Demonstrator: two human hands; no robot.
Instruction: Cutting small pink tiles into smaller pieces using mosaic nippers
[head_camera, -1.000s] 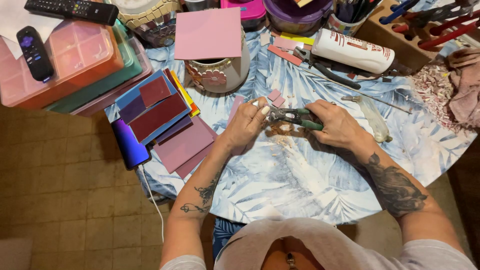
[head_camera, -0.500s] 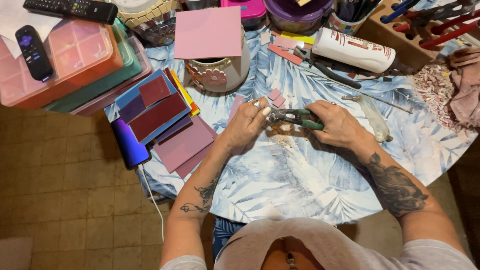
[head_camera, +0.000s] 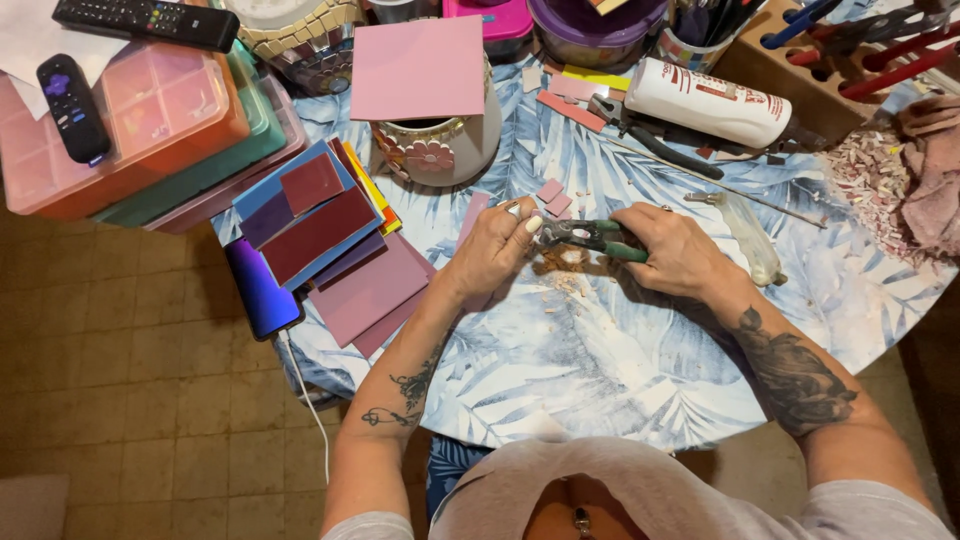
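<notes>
My right hand (head_camera: 672, 252) grips green-handled nippers (head_camera: 590, 236) over a round table covered by a blue leaf-print cloth (head_camera: 590, 350). My left hand (head_camera: 495, 246) is closed at the nippers' jaws, pinching a small pink tile piece that its fingers mostly hide. Small chips and a brownish piece (head_camera: 565, 260) lie on the cloth right under the tool. Two pink tile bits (head_camera: 553, 196) rest just beyond my left hand.
A stack of pink, maroon and blue tile sheets (head_camera: 325, 230) and a phone (head_camera: 262, 290) with a white cable lie at left. A pot (head_camera: 440, 140) under a pink sheet, stacked plastic boxes (head_camera: 150, 130) with two remotes, a white bottle (head_camera: 710, 105) and pliers (head_camera: 650, 135) stand behind.
Both hands stay at the same spot with the nippers; only slight finger shifts show.
</notes>
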